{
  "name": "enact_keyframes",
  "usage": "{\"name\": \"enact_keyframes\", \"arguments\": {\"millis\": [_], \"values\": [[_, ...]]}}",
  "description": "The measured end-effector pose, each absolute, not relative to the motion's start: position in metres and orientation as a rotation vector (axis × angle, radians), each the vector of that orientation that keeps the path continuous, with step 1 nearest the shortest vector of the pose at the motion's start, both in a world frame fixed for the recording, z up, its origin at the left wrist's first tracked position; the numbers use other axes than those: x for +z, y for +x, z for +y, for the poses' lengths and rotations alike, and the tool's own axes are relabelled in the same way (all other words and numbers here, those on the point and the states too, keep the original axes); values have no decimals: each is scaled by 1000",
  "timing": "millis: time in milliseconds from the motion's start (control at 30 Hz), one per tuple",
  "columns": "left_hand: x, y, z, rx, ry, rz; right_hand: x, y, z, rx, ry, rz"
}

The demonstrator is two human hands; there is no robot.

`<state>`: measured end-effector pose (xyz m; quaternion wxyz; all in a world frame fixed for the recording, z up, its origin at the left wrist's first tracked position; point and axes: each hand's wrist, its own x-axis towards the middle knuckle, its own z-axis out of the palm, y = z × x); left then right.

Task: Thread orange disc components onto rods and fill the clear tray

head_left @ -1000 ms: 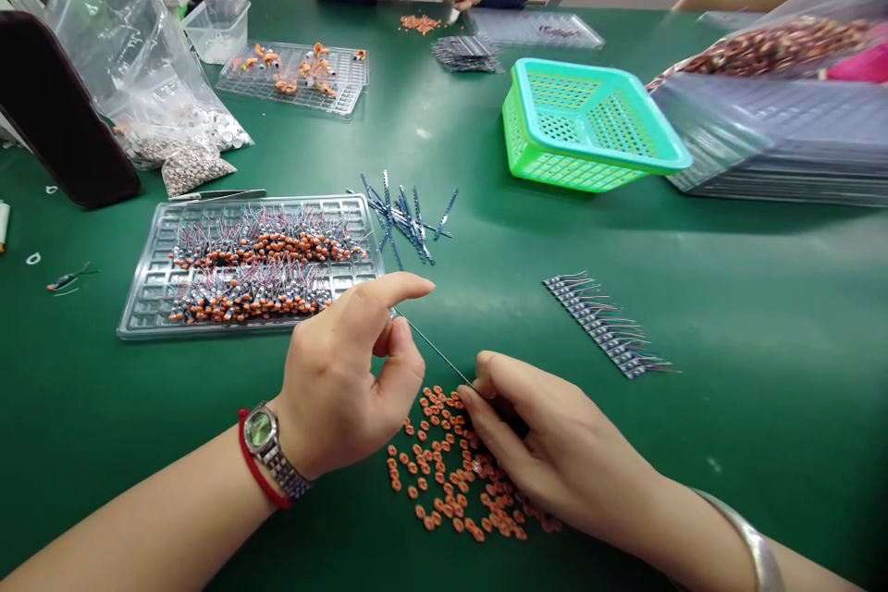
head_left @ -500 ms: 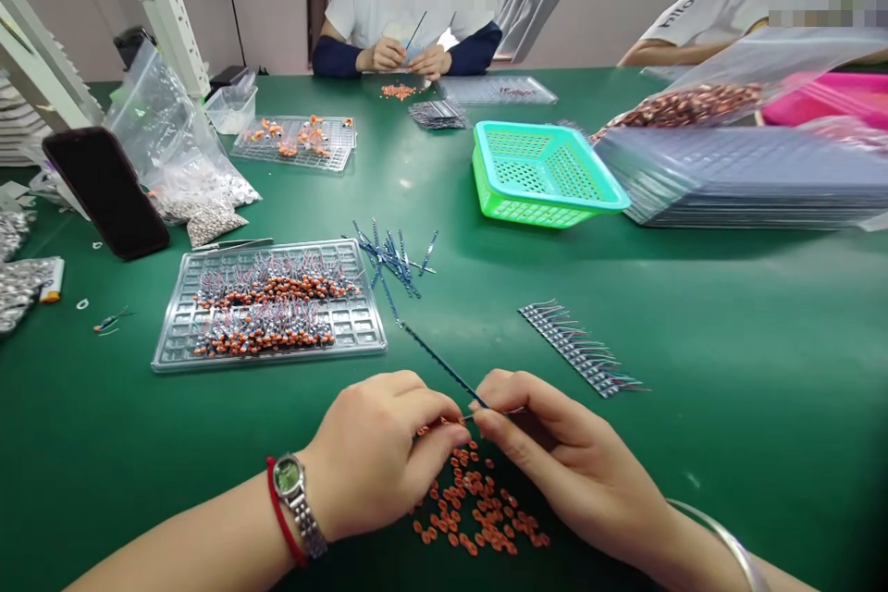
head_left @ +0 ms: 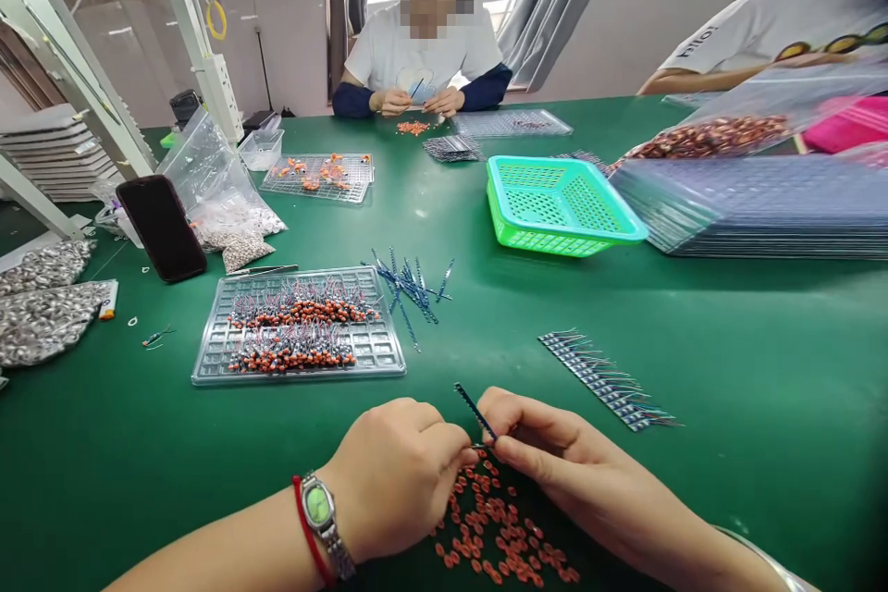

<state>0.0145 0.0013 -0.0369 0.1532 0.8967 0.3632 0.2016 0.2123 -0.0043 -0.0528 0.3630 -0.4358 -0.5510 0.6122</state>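
My right hand [head_left: 583, 472] pinches a narrow dark-blue strip [head_left: 473, 407] between thumb and index finger; its free end points up and to the left. Close by, my left hand [head_left: 399, 467] is closed in a pinch at the strip's lower end. What its fingertips hold, if anything, is too small to make out. Below both hands lies a scatter of small orange-red oval pieces [head_left: 513, 532]. More blue strips [head_left: 409, 287] form a loose pile further up the table. On the right rests a row of small joined boards [head_left: 597, 377] with thin wires.
A clear tray [head_left: 378, 361] holds many small orange-tipped wired parts. Beyond stand a green basket [head_left: 569, 240], stacked clear trays [head_left: 777, 213], a phone [head_left: 163, 227] and bags of small parts [head_left: 48, 314]. A co-worker [head_left: 423, 55] sits opposite; another person is at the right.
My view has tilted up, so the table things sit lower and further right. The strip in my right hand now looks much shorter. Both hands stay close together.
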Motion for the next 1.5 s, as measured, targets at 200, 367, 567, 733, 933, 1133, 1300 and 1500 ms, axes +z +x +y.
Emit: {"name": "enact_keyframes", "arguments": {"millis": [200,367,567,733,933,1133,1300,1500], "values": [[-24,8,11,485,2628,1188,-37,206,18,1632,-1092,-1344],[10,-26,29,367,2565,1652,-23,198,73,1101,-1341,-1538],[31,-63,37,96,2494,1984,-25,232,88,652,-1530,-1713],[29,-67,39,-27,2514,1998,-39,318,63,537,-1762,-1767],[32,-74,44,3,2534,2001,-49,344,40,700,-1848,-1681],[25,-62,42,470,2543,1881,-53,322,51,774,-1822,-1674],[9,-41,35,829,2291,1546,-51,321,52,952,-1760,-1608],[-8,-4,18,750,1758,1215,-21,288,21,1110,-1554,-1579]]}}
